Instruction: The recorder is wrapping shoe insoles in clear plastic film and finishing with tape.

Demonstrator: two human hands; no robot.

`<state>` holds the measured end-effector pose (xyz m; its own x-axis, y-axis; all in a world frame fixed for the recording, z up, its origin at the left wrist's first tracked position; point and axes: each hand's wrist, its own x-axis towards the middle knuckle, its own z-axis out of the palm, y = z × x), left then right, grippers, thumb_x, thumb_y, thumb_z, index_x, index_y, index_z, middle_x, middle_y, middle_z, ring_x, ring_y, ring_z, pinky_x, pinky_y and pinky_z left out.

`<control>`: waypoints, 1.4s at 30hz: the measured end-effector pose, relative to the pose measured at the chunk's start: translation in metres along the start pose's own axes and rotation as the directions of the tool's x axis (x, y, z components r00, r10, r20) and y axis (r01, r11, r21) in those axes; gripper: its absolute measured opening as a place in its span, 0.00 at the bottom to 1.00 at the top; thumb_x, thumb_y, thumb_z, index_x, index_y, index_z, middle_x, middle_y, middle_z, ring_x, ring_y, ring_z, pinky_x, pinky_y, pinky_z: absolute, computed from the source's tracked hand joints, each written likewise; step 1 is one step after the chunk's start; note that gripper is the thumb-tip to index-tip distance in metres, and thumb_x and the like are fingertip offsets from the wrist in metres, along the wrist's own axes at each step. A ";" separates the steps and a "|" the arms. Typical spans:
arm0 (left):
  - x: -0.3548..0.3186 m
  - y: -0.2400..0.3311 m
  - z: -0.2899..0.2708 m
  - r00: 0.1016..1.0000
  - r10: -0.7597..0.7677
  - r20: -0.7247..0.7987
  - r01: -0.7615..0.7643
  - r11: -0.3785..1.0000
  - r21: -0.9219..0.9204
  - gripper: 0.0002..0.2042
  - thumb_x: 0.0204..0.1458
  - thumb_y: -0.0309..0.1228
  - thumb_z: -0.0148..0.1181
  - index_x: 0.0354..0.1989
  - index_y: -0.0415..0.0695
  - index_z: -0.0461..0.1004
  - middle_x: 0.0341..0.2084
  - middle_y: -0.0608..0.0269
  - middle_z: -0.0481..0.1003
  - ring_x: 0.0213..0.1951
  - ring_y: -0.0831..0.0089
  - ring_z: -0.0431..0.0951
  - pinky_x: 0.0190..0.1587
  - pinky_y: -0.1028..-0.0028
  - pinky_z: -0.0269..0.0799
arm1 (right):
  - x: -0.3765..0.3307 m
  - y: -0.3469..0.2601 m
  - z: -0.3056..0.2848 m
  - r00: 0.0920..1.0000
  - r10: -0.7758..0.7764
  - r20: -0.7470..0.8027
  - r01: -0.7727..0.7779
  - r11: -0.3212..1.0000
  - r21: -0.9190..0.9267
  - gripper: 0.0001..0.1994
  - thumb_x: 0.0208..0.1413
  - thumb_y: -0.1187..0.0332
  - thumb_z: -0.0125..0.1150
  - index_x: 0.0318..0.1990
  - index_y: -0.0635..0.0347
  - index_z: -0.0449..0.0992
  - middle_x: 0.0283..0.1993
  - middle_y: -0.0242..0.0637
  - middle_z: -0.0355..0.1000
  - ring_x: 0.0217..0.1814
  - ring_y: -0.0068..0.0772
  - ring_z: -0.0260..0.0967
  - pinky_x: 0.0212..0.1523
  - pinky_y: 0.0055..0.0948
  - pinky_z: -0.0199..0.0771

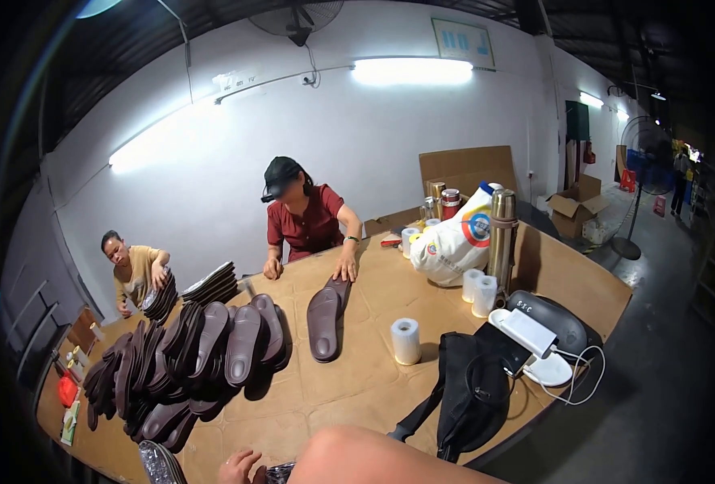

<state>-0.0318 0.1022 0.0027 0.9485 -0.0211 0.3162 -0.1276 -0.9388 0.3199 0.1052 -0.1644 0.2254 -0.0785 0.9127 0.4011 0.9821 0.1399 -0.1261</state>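
Head view: left hand [240, 466] sits at the bottom edge, fingers curled on a shiny wrapped bundle [161, 463] on the cardboard-covered table [357, 387]; can't tell how tight the grip is. Right hand is hidden behind the forearm [373, 460], so no idea. Dark insoles [196, 355] are piled just beyond.

Matt brown cardboard tabletop [373, 379], dark smooth insoles [242, 343] (perhaps foam), glossy steel flask [502, 238].
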 end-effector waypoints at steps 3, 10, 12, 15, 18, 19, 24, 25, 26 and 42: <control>0.002 -0.006 0.003 0.999 0.028 -0.019 -0.029 0.999 -0.018 0.28 0.52 0.14 0.54 0.65 0.43 0.73 0.61 0.47 0.76 0.65 0.49 0.74 0.68 0.59 0.69 | -0.004 -0.003 -0.009 1.000 0.007 -0.007 -0.008 1.000 -0.017 0.14 0.62 0.67 0.62 0.53 0.62 0.76 0.55 0.50 0.74 0.57 0.48 0.75 0.52 0.45 0.78; 0.010 0.001 0.002 0.998 0.046 -0.043 -0.049 0.997 -0.060 0.26 0.52 0.14 0.55 0.62 0.41 0.76 0.56 0.49 0.79 0.60 0.52 0.78 0.67 0.60 0.71 | -0.027 -0.006 -0.029 0.998 0.051 -0.047 -0.053 0.998 -0.032 0.14 0.64 0.67 0.61 0.54 0.62 0.75 0.55 0.50 0.74 0.57 0.47 0.75 0.53 0.43 0.77; 0.010 0.000 0.004 0.999 0.045 -0.024 -0.045 0.999 -0.024 0.25 0.53 0.14 0.55 0.61 0.41 0.76 0.56 0.48 0.79 0.60 0.52 0.78 0.67 0.60 0.71 | -0.038 -0.006 -0.032 0.995 0.077 -0.065 -0.078 0.997 -0.022 0.14 0.64 0.66 0.61 0.54 0.62 0.75 0.55 0.50 0.74 0.57 0.46 0.75 0.53 0.43 0.77; 0.007 -0.006 0.006 1.000 0.002 -0.026 -0.003 0.999 -0.051 0.24 0.54 0.15 0.55 0.60 0.41 0.77 0.56 0.47 0.79 0.59 0.51 0.78 0.66 0.59 0.72 | -0.054 -0.008 -0.037 0.991 0.101 -0.093 -0.102 0.995 -0.004 0.14 0.65 0.66 0.61 0.54 0.62 0.75 0.55 0.50 0.74 0.57 0.46 0.75 0.54 0.42 0.77; 0.014 0.006 -0.002 1.000 0.001 0.031 0.000 1.000 -0.024 0.20 0.57 0.18 0.58 0.59 0.42 0.78 0.55 0.48 0.80 0.58 0.52 0.79 0.64 0.59 0.72 | -0.066 -0.011 -0.038 0.986 0.123 -0.110 -0.122 0.992 0.021 0.14 0.66 0.66 0.61 0.54 0.62 0.75 0.55 0.49 0.73 0.57 0.45 0.75 0.54 0.42 0.77; 0.012 0.008 -0.001 1.000 0.015 0.007 -0.015 1.000 -0.028 0.19 0.58 0.20 0.60 0.59 0.42 0.79 0.53 0.47 0.81 0.57 0.51 0.80 0.62 0.59 0.74 | -0.071 -0.012 -0.038 0.985 0.131 -0.110 -0.128 0.991 0.032 0.14 0.66 0.66 0.61 0.54 0.62 0.75 0.55 0.49 0.73 0.57 0.45 0.75 0.55 0.42 0.76; -0.023 0.019 -0.001 0.982 -0.188 -0.021 0.188 0.982 0.021 0.16 0.61 0.24 0.65 0.58 0.40 0.79 0.44 0.37 0.82 0.48 0.46 0.84 0.54 0.56 0.79 | -0.085 -0.014 -0.013 0.987 0.149 -0.064 -0.134 0.971 0.199 0.14 0.67 0.65 0.61 0.55 0.62 0.74 0.54 0.49 0.73 0.56 0.44 0.75 0.56 0.41 0.76; -0.030 0.013 -0.001 0.982 -0.191 0.000 0.191 0.982 -0.003 0.17 0.63 0.26 0.64 0.60 0.42 0.79 0.50 0.37 0.81 0.52 0.49 0.84 0.56 0.57 0.78 | -0.084 -0.014 -0.003 0.990 0.136 -0.040 -0.121 0.958 0.260 0.14 0.67 0.65 0.60 0.55 0.62 0.74 0.54 0.49 0.73 0.56 0.44 0.75 0.56 0.41 0.76; -0.032 0.016 -0.005 0.949 -0.315 0.027 0.316 0.948 -0.033 0.23 0.48 0.22 0.73 0.55 0.42 0.80 0.58 0.46 0.78 0.62 0.42 0.76 0.63 0.53 0.73 | -0.082 -0.014 0.011 0.992 0.125 -0.014 -0.114 0.937 0.329 0.14 0.67 0.65 0.60 0.55 0.62 0.74 0.54 0.49 0.73 0.56 0.44 0.75 0.56 0.41 0.76; -0.050 0.069 0.051 0.980 -0.091 0.177 0.063 0.985 0.160 0.52 0.57 0.67 0.58 0.76 0.32 0.57 0.76 0.44 0.58 0.78 0.49 0.55 0.79 0.48 0.44 | -0.108 -0.044 0.182 0.844 0.388 0.371 -0.370 0.921 -0.121 0.45 0.61 0.46 0.67 0.73 0.76 0.59 0.78 0.58 0.57 0.83 0.53 0.51 0.80 0.52 0.51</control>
<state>-0.0737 0.0210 -0.0370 0.9924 0.0044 0.1229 -0.0195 -0.9812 0.1920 0.0396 -0.1997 0.0227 0.2514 0.9668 -0.0467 0.9542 -0.2556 -0.1553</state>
